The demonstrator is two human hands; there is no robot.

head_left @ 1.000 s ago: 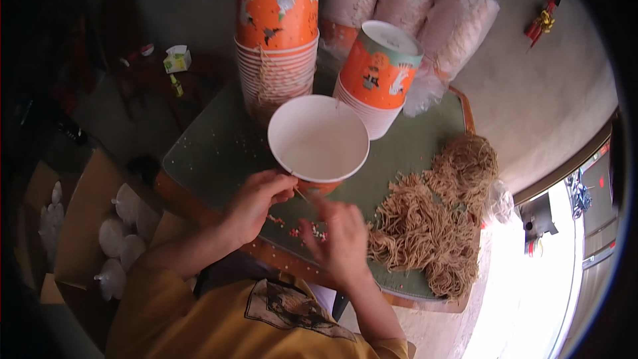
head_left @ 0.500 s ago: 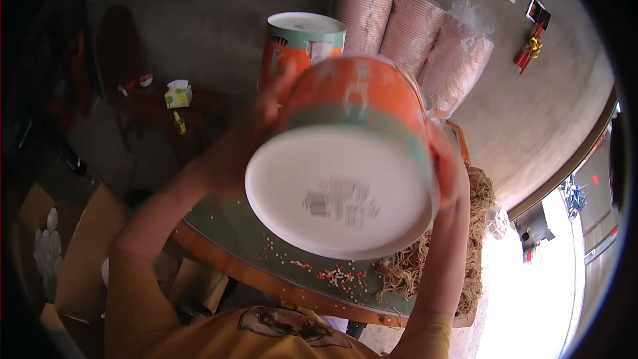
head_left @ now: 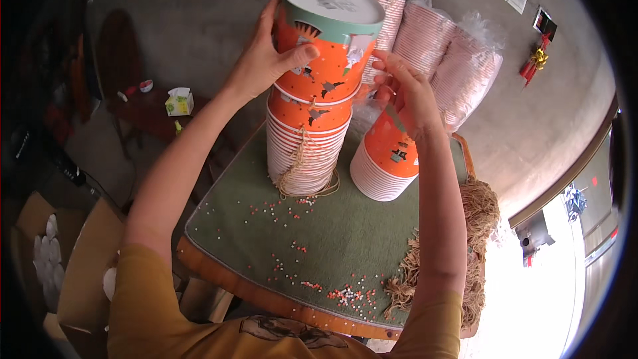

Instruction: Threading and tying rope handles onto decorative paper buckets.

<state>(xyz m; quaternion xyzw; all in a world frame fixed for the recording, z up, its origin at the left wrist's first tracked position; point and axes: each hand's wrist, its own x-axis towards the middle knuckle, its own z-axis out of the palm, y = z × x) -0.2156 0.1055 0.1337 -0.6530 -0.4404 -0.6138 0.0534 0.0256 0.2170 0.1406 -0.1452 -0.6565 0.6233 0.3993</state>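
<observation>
My left hand (head_left: pixel 272 56) grips the left side of an upside-down orange paper bucket (head_left: pixel 322 70), thumb across its front. The bucket has a green band, bat pictures and a white base. Below it is a tall stack of upturned buckets (head_left: pixel 306 153), with thin rope handles hanging down the front. Off the held bucket's right side is my right hand (head_left: pixel 409 90), its fingers bent and apart with nothing visible between them. It is in front of a shorter stack of orange buckets (head_left: pixel 385 159) and hides part of its top.
Small orange and white beads (head_left: pixel 352 296) lie scattered on the green tabletop (head_left: pixel 246 246). A heap of brown rope handles (head_left: pixel 475 226) covers the right edge. Behind stand plastic-wrapped stacks of pink-and-white striped buckets (head_left: pixel 425 33). An open cardboard box (head_left: pixel 86 272) is at lower left.
The bucket, held close in both hands with its base facing me, has moved away onto the left stack. My right hand has come off it; my left hand still grips it.
</observation>
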